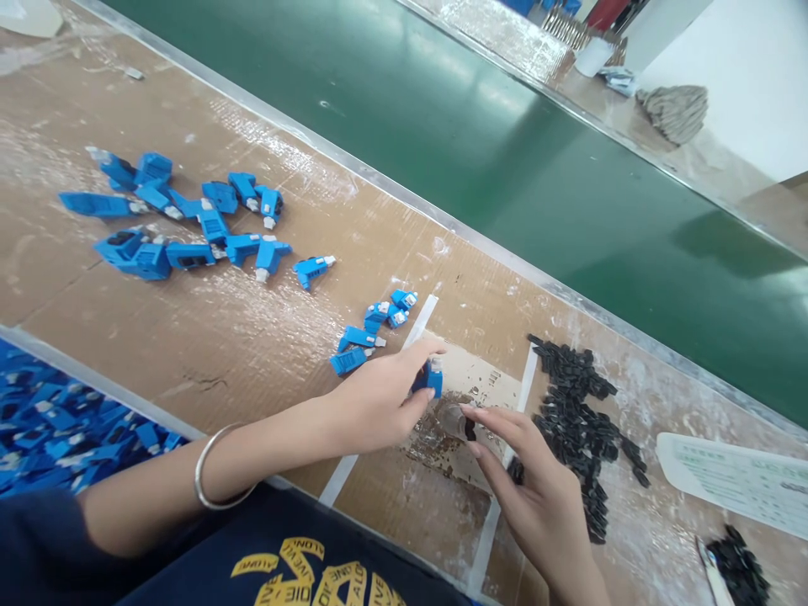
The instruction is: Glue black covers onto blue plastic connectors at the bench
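Note:
My left hand (385,396), with a bangle on its wrist, is closed on a blue plastic part (432,379) that has a pale end. My right hand (527,459) pinches a small black piece (469,429) between thumb and fingertips, a short way to the right of the blue part. Under both hands lies a pale board (470,370) with brown, wet-looking smears, held by strips of white tape. Several blue parts (358,338) sit just beyond my left hand. A heap of small black pieces (571,421) spreads to the right of the board.
More blue parts (211,223) lie loosely at the left of the cardboard-covered table (265,337). A bin of blue parts (69,429) is at lower left. A green conveyor belt (442,126) runs along the far side. At right are a printed white sheet (732,475) and another black pile (738,564).

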The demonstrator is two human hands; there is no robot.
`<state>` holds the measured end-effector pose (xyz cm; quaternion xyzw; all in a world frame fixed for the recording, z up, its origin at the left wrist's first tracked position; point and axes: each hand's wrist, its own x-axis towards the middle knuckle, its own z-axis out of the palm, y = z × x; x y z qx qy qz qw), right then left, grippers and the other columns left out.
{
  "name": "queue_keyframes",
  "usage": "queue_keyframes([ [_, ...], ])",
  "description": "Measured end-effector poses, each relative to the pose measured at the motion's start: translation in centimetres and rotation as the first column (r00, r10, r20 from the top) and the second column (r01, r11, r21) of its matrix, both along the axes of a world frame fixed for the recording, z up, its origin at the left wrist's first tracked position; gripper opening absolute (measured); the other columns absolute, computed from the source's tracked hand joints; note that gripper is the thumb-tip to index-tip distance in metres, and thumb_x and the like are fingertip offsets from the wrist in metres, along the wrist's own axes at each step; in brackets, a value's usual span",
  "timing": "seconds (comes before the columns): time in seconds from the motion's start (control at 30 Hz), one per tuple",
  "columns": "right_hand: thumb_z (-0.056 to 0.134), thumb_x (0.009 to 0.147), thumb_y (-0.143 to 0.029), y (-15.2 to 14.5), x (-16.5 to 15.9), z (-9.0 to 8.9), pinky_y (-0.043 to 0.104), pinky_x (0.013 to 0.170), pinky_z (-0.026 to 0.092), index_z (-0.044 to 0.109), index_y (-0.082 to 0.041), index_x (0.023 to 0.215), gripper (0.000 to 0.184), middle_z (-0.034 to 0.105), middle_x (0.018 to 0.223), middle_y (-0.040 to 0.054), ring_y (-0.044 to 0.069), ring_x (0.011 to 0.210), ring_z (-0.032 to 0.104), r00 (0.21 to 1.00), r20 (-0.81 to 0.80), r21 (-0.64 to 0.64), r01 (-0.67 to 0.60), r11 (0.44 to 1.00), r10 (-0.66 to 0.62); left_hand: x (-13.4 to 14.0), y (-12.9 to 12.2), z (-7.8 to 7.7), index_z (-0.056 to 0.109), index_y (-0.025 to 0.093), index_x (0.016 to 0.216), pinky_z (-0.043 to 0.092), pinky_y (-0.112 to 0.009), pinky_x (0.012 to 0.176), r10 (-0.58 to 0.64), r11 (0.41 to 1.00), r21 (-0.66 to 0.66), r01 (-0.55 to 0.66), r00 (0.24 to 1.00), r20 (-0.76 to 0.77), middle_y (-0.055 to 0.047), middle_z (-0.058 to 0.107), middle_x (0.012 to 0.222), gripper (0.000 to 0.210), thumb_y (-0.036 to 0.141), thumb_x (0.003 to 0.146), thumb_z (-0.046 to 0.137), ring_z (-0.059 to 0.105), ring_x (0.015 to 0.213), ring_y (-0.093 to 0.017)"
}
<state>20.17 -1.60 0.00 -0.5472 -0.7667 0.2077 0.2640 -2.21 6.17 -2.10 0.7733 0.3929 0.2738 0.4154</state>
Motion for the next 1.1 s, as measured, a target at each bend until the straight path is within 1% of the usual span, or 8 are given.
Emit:
queue_keyframes([
  [0.07,0.061,0.097,-0.021,-0.4,0.1,-0.2,0.036,0.090,0.061,0.062,-0.028,0.125,0.030,0.074,0.114,0.0066,0.021,0.108,0.070,0.971,-0.209,-0.095,0.101,0.990,-0.119,-0.2,0.2,0.5,0.044,0.016,0.128,0.058,-0.035,0.078,-0.032,0.971,-0.232,0.064,0.989,0.141,-0.010,0.070,0.107,0.037,0.013,0.091,0.051,0.068,0.090,-0.020],
  [0.17,0.063,0.096,-0.022,-0.8,0.2,-0.5,0.039,0.091,0.062,0.061,-0.025,0.127,0.031,0.075,0.114,0.0098,0.024,0.108,0.072,0.861,-0.461,-0.180,0.147,0.973,-0.216,-0.4,0.5,1.1,0.046,0.018,0.118,0.058,-0.033,0.079,-0.091,0.822,-0.483,0.300,0.908,0.409,-0.008,0.068,0.105,0.028,0.012,0.091,0.052,0.067,0.090,-0.017],
  [0.27,0.064,0.096,-0.024,-0.8,0.0,-0.5,0.036,0.088,0.063,0.063,-0.026,0.126,0.030,0.076,0.111,0.0096,0.024,0.105,0.074,0.795,-0.567,-0.194,0.125,0.973,-0.215,-0.4,0.6,1.5,0.045,0.018,0.118,0.056,-0.034,0.086,-0.072,0.622,-0.608,0.494,0.809,0.583,-0.009,0.067,0.110,0.030,0.007,0.091,0.054,0.068,0.093,-0.015],
  [0.37,0.066,0.095,-0.026,-0.7,-0.7,-0.3,0.035,0.088,0.063,0.064,-0.027,0.124,0.029,0.077,0.110,0.0078,0.023,0.104,0.074,0.771,-0.599,-0.189,0.126,0.974,-0.216,-0.2,0.6,1.7,0.044,0.018,0.125,0.055,-0.033,0.091,-0.046,0.514,-0.637,0.574,0.760,0.648,-0.009,0.068,0.110,0.040,0.000,0.091,0.055,0.068,0.097,-0.014],
  [0.5,0.067,0.094,-0.023,-0.7,-1.9,0.2,0.033,0.096,0.059,0.065,-0.030,0.120,0.027,0.076,0.113,0.0037,0.019,0.108,0.072,0.751,-0.625,-0.184,0.123,0.975,-0.213,-0.2,0.5,1.8,0.043,0.019,0.129,0.054,-0.029,0.088,-0.027,0.457,-0.659,0.598,0.750,0.661,-0.007,0.068,0.109,0.047,-0.005,0.090,0.053,0.068,0.092,-0.011],
  [0.63,0.065,0.095,-0.019,-0.4,-2.7,0.7,0.038,0.090,0.062,0.067,-0.030,0.114,0.022,0.075,0.109,0.0051,0.021,0.107,0.070,0.731,-0.667,-0.152,0.060,0.987,-0.147,-0.2,0.4,1.6,0.046,0.020,0.128,0.052,-0.026,0.082,0.015,0.428,-0.665,0.612,0.731,0.682,-0.004,0.067,0.105,0.046,-0.004,0.089,0.055,0.066,0.088,-0.010],
  [0.9,0.063,0.092,-0.005,0.0,-3.1,0.5,0.032,0.095,0.059,0.068,-0.030,0.118,0.037,0.074,0.114,0.0019,0.015,0.111,0.066,0.729,-0.680,-0.115,0.000,0.993,-0.079,-0.1,0.2,1.0,0.056,0.021,0.123,0.047,-0.020,0.073,0.164,0.320,-0.683,0.657,0.671,0.723,0.002,0.065,0.093,0.053,0.028,0.079,0.085,0.064,0.081,-0.008],
  [1.1,0.061,0.089,0.001,-0.4,-2.9,0.4,0.038,0.096,0.058,0.069,-0.027,0.113,0.038,0.073,0.119,0.0019,0.018,0.113,0.064,0.876,-0.481,0.002,0.032,0.999,-0.027,0.1,0.2,1.0,0.060,0.020,0.119,0.048,-0.021,0.074,0.202,0.334,-0.693,0.639,0.670,0.715,0.002,0.068,0.089,0.052,0.030,0.076,0.088,0.064,0.079,-0.008],
])
